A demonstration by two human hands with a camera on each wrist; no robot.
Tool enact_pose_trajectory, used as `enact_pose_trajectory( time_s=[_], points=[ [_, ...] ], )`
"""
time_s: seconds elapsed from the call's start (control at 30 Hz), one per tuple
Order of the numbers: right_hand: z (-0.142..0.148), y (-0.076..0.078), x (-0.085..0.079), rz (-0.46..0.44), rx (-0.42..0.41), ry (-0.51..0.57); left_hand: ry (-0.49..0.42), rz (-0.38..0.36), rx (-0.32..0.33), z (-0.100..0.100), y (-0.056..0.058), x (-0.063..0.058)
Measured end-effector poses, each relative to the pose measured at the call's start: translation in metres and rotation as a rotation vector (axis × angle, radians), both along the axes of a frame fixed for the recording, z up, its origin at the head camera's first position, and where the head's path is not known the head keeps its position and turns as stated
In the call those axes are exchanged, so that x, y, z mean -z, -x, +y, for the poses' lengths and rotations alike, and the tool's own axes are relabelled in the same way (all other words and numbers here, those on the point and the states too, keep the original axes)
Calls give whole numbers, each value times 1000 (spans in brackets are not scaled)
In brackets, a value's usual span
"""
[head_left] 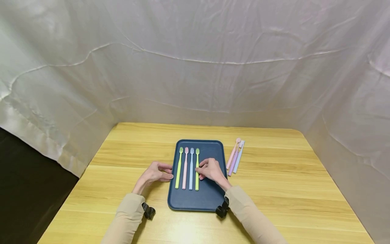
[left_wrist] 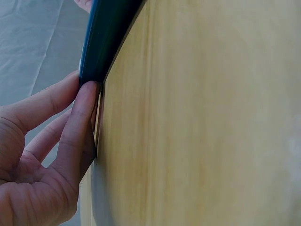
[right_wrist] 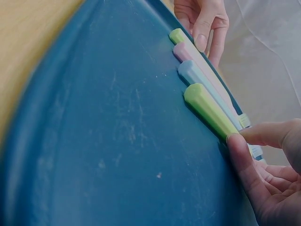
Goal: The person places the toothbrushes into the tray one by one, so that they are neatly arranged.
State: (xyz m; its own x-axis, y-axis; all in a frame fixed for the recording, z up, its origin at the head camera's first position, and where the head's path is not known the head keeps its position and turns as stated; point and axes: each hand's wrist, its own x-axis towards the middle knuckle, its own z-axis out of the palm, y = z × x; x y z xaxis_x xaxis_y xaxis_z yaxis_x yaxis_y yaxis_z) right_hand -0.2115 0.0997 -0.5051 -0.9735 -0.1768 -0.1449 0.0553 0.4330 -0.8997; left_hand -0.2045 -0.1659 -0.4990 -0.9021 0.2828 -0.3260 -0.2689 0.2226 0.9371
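Note:
A dark blue tray (head_left: 210, 201) lies on the wooden table. Side by side on it are a yellow-green toothbrush (head_left: 178, 169), a pink toothbrush (head_left: 185, 173), a light blue toothbrush (head_left: 191, 173) and a second yellow-green toothbrush (head_left: 197, 184), all with heads away from me. My right hand (head_left: 211, 169) pinches that rightmost yellow-green one by its handle between thumb and finger, as the right wrist view confirms. With thumb and fingertips, my left hand (head_left: 154, 173) grips the tray's left rim; the left wrist view shows the thumb against the rim's outer side (left_wrist: 96, 56).
Just right of the tray, a pink toothbrush (head_left: 231, 157), a purple toothbrush (head_left: 233, 164) and a light blue toothbrush (head_left: 239, 159) lie close together on the table (head_left: 283, 189). Pale grey curtains (head_left: 195, 84) hang behind and at both sides.

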Motion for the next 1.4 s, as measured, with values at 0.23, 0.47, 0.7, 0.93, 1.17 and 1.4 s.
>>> enact_pose_trajectory(
  time_s=[0.23,0.47,0.7,0.93,1.17,1.4],
  points=[
    [0,0,0,0,4,0,-6,-1,1,0,0,0],
    [0,0,1,6,4,-2,-6,-3,1,0,0,0],
    [0,-1,1,5,12,8,-3,-8,-5,0,-1,-1],
    [6,-2,1,25,38,66,-7,0,6,0,-1,-1],
    [24,-4,5,133,105,143,0,4,9,0,-1,-2],
    [61,-5,7,210,257,274,11,11,13,-1,-2,-2]
  ],
)
